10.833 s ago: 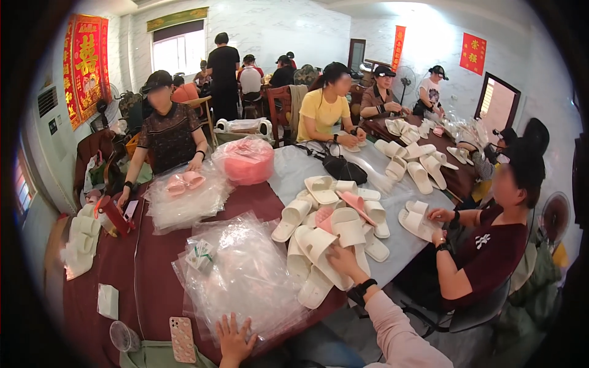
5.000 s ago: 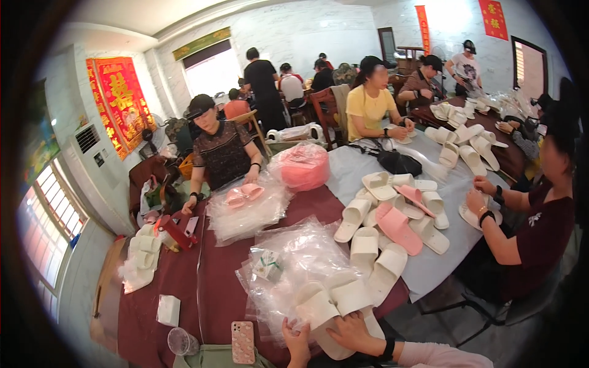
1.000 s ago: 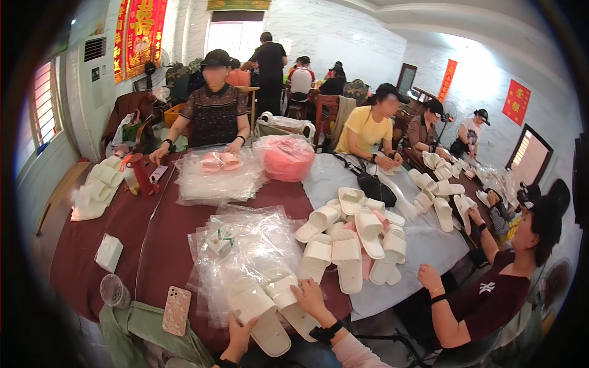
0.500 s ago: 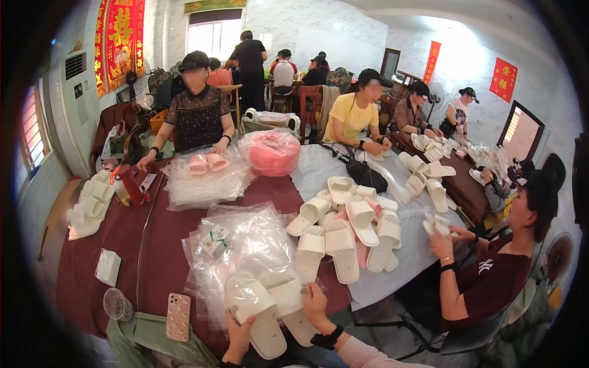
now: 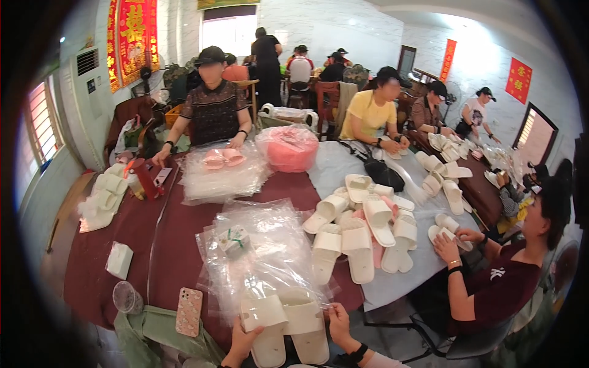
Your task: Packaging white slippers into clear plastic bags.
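At the bottom edge my left hand (image 5: pixel 242 345) grips a white slipper (image 5: pixel 265 328) and my right hand (image 5: pixel 339 327) grips a second white slipper (image 5: pixel 308 323) beside it. The pair lies side by side at the near end of a stack of clear plastic bags (image 5: pixel 261 251) on the dark red table (image 5: pixel 165 245). A heap of loose white and pink slippers (image 5: pixel 362 224) lies to the right of the bags.
A phone in a patterned case (image 5: pixel 189 311), a clear cup (image 5: pixel 126 298) and a green cloth (image 5: pixel 159 334) lie at my left. A person in dark red (image 5: pixel 491 288) sits at right handling slippers. Across the table a person (image 5: pixel 213 110) bags pink slippers (image 5: pixel 222 158) next to a pink bundle (image 5: pixel 289 148).
My view has swung back and forth over the table. The white pair in my hands has come down from the slipper heap onto the near end of the bags, and the seated person's hands shifted.
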The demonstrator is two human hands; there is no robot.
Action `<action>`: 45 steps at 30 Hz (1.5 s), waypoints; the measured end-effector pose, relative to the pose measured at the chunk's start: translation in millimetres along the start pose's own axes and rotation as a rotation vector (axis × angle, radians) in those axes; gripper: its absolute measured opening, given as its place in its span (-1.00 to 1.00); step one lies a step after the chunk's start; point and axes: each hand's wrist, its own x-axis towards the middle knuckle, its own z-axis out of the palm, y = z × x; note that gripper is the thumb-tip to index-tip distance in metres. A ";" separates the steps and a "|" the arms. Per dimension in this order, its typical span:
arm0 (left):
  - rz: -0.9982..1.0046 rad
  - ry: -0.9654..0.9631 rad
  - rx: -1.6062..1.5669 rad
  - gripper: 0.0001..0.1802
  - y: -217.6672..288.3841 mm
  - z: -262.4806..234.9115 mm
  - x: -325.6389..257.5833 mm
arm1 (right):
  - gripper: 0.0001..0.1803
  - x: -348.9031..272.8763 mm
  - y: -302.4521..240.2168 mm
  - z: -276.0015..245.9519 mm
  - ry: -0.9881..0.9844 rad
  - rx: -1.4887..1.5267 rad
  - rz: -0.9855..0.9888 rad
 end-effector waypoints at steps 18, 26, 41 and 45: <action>-0.162 0.094 -0.065 -0.33 -1.1 10.7 -11.7 | -0.81 -25.4 -2.4 -28.7 -0.176 -0.185 -0.038; -0.124 0.095 -0.037 -0.37 -17.9 4.0 -4.1 | -0.29 -26.0 13.3 -44.1 -0.637 -0.016 0.144; -0.272 -0.178 -0.253 -0.54 40.5 24.6 6.8 | -0.70 21.7 -50.5 -29.3 -0.287 0.069 0.206; -0.281 -0.253 -0.397 -0.49 46.5 22.4 -2.7 | -0.58 16.9 -74.9 -21.3 -0.300 0.184 0.345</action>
